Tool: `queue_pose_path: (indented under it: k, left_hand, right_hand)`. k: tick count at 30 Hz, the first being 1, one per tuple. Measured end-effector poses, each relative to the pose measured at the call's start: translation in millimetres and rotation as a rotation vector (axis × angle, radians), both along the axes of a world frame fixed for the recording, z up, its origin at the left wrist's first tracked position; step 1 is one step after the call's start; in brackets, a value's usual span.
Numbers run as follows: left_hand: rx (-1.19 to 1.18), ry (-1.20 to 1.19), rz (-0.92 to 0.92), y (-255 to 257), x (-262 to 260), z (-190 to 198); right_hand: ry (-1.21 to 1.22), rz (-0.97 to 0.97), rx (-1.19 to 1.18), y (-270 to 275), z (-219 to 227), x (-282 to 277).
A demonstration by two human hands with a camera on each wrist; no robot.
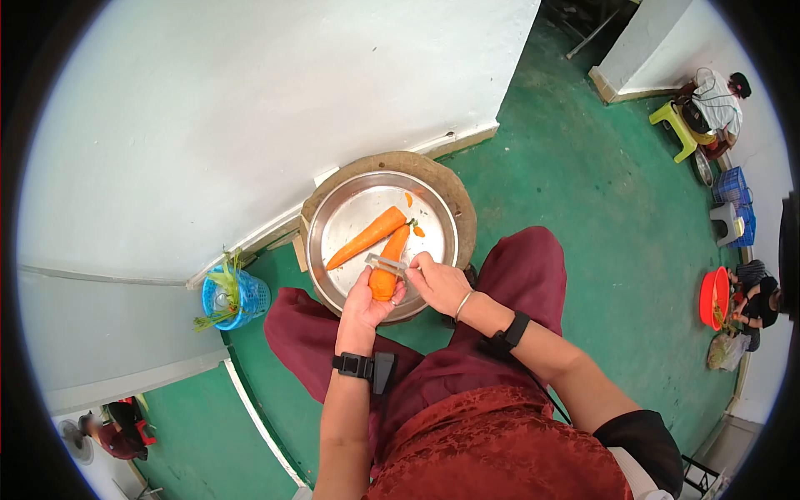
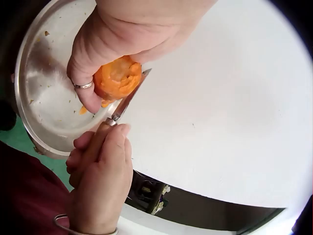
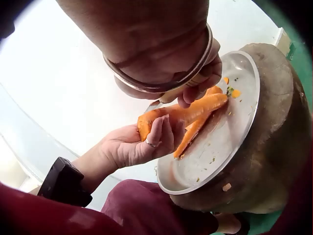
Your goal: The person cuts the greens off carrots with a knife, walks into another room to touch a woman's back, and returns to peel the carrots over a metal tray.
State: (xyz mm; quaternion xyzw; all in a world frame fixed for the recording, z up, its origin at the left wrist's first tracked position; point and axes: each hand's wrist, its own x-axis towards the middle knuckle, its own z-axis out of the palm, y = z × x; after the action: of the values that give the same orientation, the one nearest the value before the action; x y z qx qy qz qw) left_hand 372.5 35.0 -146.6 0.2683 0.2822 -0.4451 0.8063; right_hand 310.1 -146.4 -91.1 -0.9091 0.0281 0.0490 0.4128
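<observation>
In the head view my left hand (image 1: 367,307) grips a carrot (image 1: 383,285) by its thick end, over a round metal pan (image 1: 348,215). My right hand (image 1: 442,286) holds a knife by its wooden handle (image 2: 95,144). The knife's blade (image 2: 131,98) lies across the carrot's side, close to the left fingers in the left wrist view. A second carrot (image 1: 367,237) lies in the pan, beside the held one. Small orange pieces (image 1: 409,199) and dark bits of scrap are scattered on the pan's bottom.
The pan stands on a thick wooden stump (image 3: 283,122) against a white wall (image 1: 250,100). A blue basket (image 1: 250,298) with green stalks is on the left. Far right, people sit near a red basin (image 1: 713,297), a yellow-green stool (image 1: 677,133) and blue baskets (image 1: 733,187).
</observation>
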Motion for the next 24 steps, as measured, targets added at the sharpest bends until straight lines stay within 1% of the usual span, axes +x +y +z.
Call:
queue_pose_path:
  k: [1, 2, 4, 6, 7, 10, 15, 19, 21, 24]
  left_hand:
    - [0.009, -0.026, -0.011, -1, 2, 2]
    - [0.063, -0.039, 0.028, -2, 1, 3]
    - [0.171, -0.064, 0.106, -10, -5, 24]
    - [0.211, -0.040, 0.141, -8, -8, 23]
    - [0.232, -0.028, 0.158, -6, -9, 22]
    - [0.180, -0.009, 0.182, -1, -11, 18]
    - [0.143, -0.038, 0.118, 6, -14, 12]
    - [0.119, -0.070, 0.117, 8, -13, 4]
    - [0.133, -0.025, 0.118, 9, -13, 2]
    - [0.151, -0.003, 0.103, 8, -15, 4]
  right_hand:
    - [0.007, 0.039, -0.026, 0, 3, 1]
    - [0.015, 0.079, -0.051, 0, 8, 1]
    - [-0.011, 0.135, -0.095, 2, 12, 2]
    - [-0.081, 0.165, -0.132, 7, 9, 3]
    - [-0.058, 0.182, -0.157, 9, 9, 6]
    - [-0.018, 0.232, -0.214, 13, 7, 12]
    - [-0.016, 0.292, -0.251, 14, -3, 19]
    - [-0.019, 0.278, -0.266, 15, -7, 24]
    - [-0.010, 0.281, -0.285, 15, -9, 25]
    - [0.089, 0.257, -0.360, 7, -12, 33]
